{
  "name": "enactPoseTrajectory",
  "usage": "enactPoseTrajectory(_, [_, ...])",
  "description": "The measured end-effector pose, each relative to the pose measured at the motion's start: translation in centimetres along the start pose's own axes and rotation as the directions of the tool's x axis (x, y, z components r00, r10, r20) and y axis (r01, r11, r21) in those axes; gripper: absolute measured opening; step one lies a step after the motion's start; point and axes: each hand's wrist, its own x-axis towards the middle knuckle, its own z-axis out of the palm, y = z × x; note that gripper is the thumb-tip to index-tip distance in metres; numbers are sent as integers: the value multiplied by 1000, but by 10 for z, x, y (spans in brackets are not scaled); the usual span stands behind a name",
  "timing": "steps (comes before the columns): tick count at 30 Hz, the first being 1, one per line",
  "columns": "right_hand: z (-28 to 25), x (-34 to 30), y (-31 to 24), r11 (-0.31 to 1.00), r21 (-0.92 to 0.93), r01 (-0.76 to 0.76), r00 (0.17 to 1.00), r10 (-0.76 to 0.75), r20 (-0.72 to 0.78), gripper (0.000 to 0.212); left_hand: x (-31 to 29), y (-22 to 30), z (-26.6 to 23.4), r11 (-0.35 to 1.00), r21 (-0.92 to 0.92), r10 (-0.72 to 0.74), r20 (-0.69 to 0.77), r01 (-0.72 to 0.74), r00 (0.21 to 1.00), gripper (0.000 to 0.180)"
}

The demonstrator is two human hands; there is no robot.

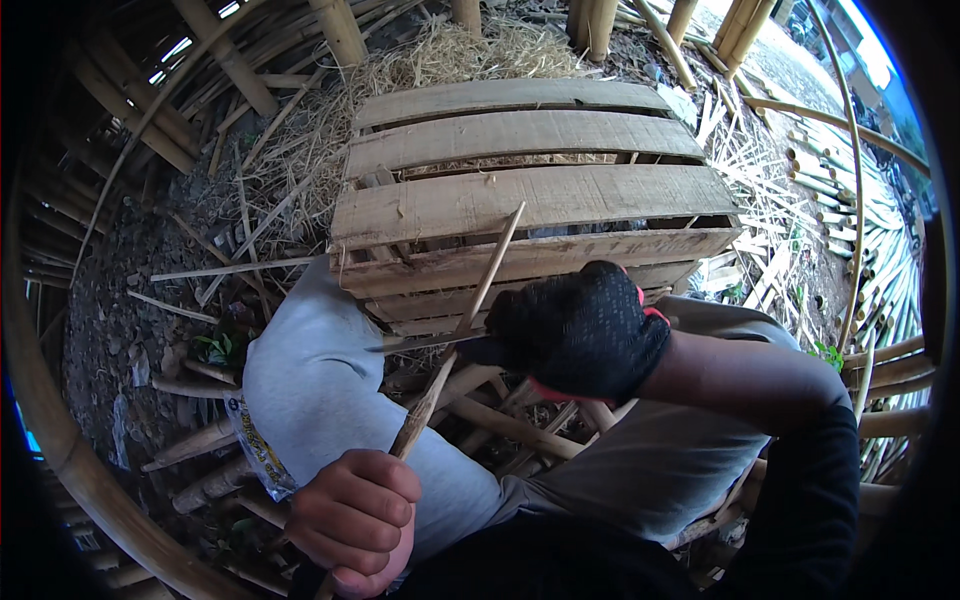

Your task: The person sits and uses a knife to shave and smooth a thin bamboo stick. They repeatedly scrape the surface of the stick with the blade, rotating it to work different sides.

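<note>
My bare left hand (355, 520) is closed in a fist round the lower part of a thin bamboo stick (493, 268). The stick slants up and to the right over my lap, with a paler, rough patch near its middle. My right hand (585, 335), in a black glove with red trim, is closed on a knife, its handle hidden inside the fingers. A narrow knife blade (418, 344) points left and crosses the stick at about its middle. Both hands are in front of a slatted wooden crate (540, 195), above my grey-clad legs.
Straw (450, 60) and loose wood shavings (750, 200) lie around the crate. Upright bamboo posts (340, 30) stand behind it. Cut bamboo poles (880, 300) are piled at the right. A crumpled plastic wrapper (260, 450) is beside my left leg, with bamboo pieces (215, 485) below.
</note>
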Motion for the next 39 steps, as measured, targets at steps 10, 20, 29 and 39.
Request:
enactPoseTrajectory(10, [-1, 12, -4, 955, 205, -215, 973, 190, 132, 29, -4, 2, 1, 1000, 30, 2, -7, -1, 1000, 63])
enactPoseTrajectory(20, [2, 4, -5, 968, 207, -142, 989, 148, -13, 23, -1, 4, -1, 1000, 24, 5, 33, -6, 999, 63])
enactPoseTrajectory(29, [0, 3, 22, 982, 70, -178, 956, 156, 248, 25, -2, -1, 0, 1000, -4, 13, 45, -13, 999, 64])
enactPoseTrajectory(39, [-5, 11, 27, 951, 212, -223, 955, 170, 242, 34, 2, -2, -2, 1000, 7, 6, 110, -7, 994, 64])
